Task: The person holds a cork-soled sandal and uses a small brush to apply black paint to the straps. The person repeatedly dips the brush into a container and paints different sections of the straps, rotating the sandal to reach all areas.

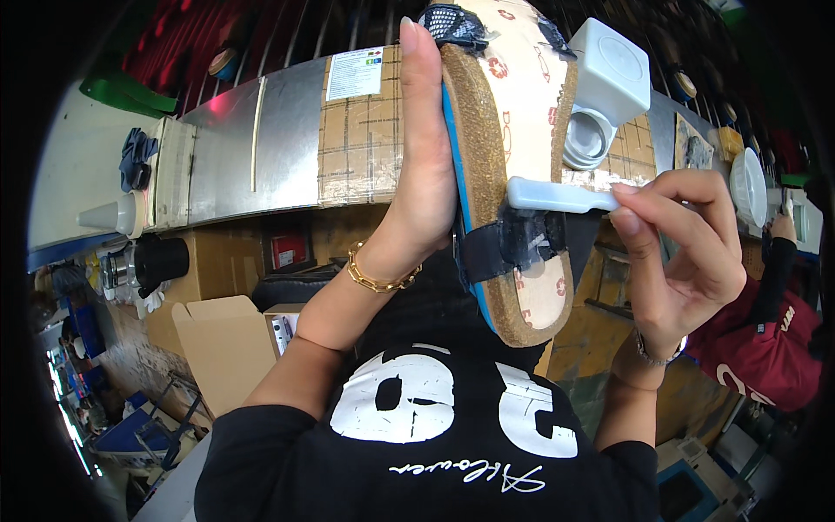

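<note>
A sandal sole (pixel 528 104) with a brown cork-like rim, a blue edge and a printed beige middle stands upright before me, its underside facing me. Black strap ends are folded over it near the top and lower down. Along its left side lies my left hand (pixel 424 165), thumb pointing up, gripping it; the other fingers are hidden behind. Between thumb and fingertips my right hand (pixel 687 248) pinches a light-blue plastic tool shaped like a toothbrush (pixel 557 195). The tool's broad end lies over the sole just above the lower black strap; any bristles are hidden.
A white plastic bottle (pixel 609 74) with a wide mouth is behind the sole. Cardboard (pixel 361 130) covers part of the metal bench (pixel 291 130). At left is an open cardboard box (pixel 222 344). Another person in a dark red top (pixel 765 348) is at right.
</note>
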Available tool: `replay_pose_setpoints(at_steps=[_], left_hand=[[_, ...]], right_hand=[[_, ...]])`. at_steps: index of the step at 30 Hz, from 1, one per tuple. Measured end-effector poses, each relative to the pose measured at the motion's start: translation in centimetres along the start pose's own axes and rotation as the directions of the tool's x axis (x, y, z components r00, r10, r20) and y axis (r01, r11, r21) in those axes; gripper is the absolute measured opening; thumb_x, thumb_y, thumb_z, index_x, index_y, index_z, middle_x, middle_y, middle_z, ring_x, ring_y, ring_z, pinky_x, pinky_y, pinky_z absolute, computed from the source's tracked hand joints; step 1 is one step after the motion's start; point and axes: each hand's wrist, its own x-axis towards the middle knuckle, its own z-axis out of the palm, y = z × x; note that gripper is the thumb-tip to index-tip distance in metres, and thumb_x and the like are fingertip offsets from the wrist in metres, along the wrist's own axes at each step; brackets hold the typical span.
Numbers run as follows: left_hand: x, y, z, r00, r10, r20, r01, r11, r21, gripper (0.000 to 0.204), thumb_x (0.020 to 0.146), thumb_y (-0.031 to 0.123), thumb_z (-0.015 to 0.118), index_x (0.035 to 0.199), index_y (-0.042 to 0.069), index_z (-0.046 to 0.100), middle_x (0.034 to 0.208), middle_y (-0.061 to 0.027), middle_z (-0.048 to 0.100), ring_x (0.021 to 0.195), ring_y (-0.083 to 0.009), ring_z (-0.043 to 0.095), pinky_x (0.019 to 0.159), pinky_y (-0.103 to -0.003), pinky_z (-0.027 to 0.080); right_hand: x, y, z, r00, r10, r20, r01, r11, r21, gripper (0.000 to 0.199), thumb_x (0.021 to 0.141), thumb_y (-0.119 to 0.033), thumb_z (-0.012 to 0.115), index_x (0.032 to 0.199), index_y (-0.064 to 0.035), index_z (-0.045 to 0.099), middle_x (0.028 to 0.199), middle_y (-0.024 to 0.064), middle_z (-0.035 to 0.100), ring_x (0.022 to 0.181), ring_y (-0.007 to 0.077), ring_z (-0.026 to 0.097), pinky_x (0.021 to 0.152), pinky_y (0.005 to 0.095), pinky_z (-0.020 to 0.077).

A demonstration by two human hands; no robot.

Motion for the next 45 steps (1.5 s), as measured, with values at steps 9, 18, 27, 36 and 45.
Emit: replay_pose_setpoints(at_steps=[9, 18, 27, 36, 45], left_hand=[[-0.5, -0.2, 1.0, 0.990, -0.138, -0.008, 0.136, 0.985, -0.107, 0.099, 0.094, 0.081, 0.016, 0.150, 0.001, 0.037, 0.139, -0.0251, 0.056, 0.120, -0.0328, 0.064, 0.099, -0.045, 0.058], [-1.0, -1.1, -1.5, 0.986, 0.164, -0.024, -0.148, 0.934, 0.324, 0.079, 0.100, 0.061, 0.031, 0.157, 0.008, 0.019, 0.151, -0.0184, 0.040, 0.133, -0.0283, 0.050, 0.109, -0.043, 0.045], [-1.6, -1.6, -3.9, 0.882, 0.469, 0.042, -0.334, 0.562, 0.757, 0.078, 0.106, 0.033, 0.050, 0.163, 0.017, -0.001, 0.163, -0.0084, 0.023, 0.145, -0.0199, 0.033, 0.121, -0.038, 0.030], [-1.6, 0.4, -4.5, 0.680, 0.729, 0.077, -0.345, 0.226, 0.911, 0.083, 0.105, 0.032, 0.051, 0.163, 0.014, -0.007, 0.169, -0.0106, 0.006, 0.152, -0.0226, 0.016, 0.125, -0.041, 0.014], [-0.4, -0.6, -3.0, 0.536, 0.833, 0.136, -0.256, 0.007, 0.967, 0.071, 0.107, 0.041, 0.035, 0.161, 0.012, -0.002, 0.164, -0.0100, 0.017, 0.148, -0.0216, 0.024, 0.125, -0.039, 0.015]], right_hand=[[0.6, 1.7, -0.8, 0.988, -0.122, 0.096, 0.115, 0.990, 0.079, 0.028, 0.063, 0.005, 0.078, 0.090, -0.0023, 0.079, 0.089, 0.0112, 0.062, 0.079, 0.0175, 0.056, 0.068, 0.0250, 0.0398], [1.0, 2.2, -1.4, 0.972, -0.079, 0.223, 0.049, 0.989, 0.139, 0.025, 0.061, -0.003, 0.081, 0.085, -0.0047, 0.080, 0.086, 0.0105, 0.062, 0.076, 0.0178, 0.056, 0.064, 0.0260, 0.0388], [1.1, 2.1, -1.8, 0.946, -0.098, 0.308, 0.003, 0.956, 0.294, 0.021, 0.064, -0.017, 0.083, 0.080, -0.0040, 0.080, 0.080, 0.0087, 0.061, 0.073, 0.0174, 0.054, 0.065, 0.0265, 0.0375], [-1.8, 0.7, 0.2, 0.999, 0.049, -0.006, -0.049, 0.999, 0.001, 0.031, 0.059, -0.001, 0.085, 0.089, -0.0120, 0.083, 0.083, 0.0046, 0.063, 0.069, 0.0130, 0.054, 0.064, 0.0244, 0.0387], [-1.8, -0.5, -0.2, 0.989, -0.150, 0.005, 0.149, 0.976, -0.157, 0.040, 0.046, -0.013, 0.080, 0.085, -0.0203, 0.084, 0.080, 0.0009, 0.063, 0.068, 0.0149, 0.056, 0.068, 0.0296, 0.0373]])
